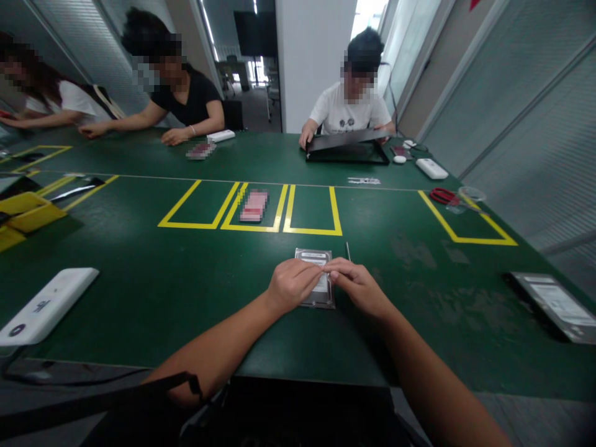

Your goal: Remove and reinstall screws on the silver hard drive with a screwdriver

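Note:
A silver hard drive with a white label (pixel 321 298) lies flat on the green table (pixel 209 279), in front of me. Over its left and upper part is my left hand (pixel 294 282), fingers pressed together and pointing right. My right hand (pixel 357 284) is at the drive's right edge, thumb and fingers pinched, its fingertips meeting those of the left. Whatever the fingertips hold is too small to make out. Just beyond my right hand, a thin light-coloured rod (pixel 347 251) rests on the table.
A second drive (pixel 559 304) lies at the right, a white power bank (pixel 51 304) at the left. Yellow bins (pixel 30 214) stand far left. Beyond the yellow tape are a phone (pixel 254 206), red-handled scissors (pixel 443 197) and people seated opposite, one holding a black tray (pixel 347 155).

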Tool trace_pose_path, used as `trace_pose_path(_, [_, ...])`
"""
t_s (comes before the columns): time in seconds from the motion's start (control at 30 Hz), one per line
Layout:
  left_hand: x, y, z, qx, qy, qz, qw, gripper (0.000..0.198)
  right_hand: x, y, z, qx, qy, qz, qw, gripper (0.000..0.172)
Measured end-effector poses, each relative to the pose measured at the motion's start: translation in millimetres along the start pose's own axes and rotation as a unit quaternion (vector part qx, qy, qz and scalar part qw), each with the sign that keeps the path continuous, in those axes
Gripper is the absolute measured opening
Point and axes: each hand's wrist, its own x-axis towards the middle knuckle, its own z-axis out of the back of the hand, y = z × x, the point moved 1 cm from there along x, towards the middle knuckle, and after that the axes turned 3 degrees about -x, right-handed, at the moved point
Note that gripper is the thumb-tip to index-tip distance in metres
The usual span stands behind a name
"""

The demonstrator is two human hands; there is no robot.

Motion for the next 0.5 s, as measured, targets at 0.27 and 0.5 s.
trace_pose_path(0.27, [4, -2, 0.0, -0.089, 0.037, 0.095, 0.991, 0.016, -8, -16, 14, -0.394, -0.082, -0.03, 0.915, 0.021])
trace_pose_path(0.5, [8, -4, 0.6, -0.134, 0.005, 0.144, 0.98, 0.016, -11, -20, 23, -0.474, -0.087, -0.138, 0.865, 0.009])
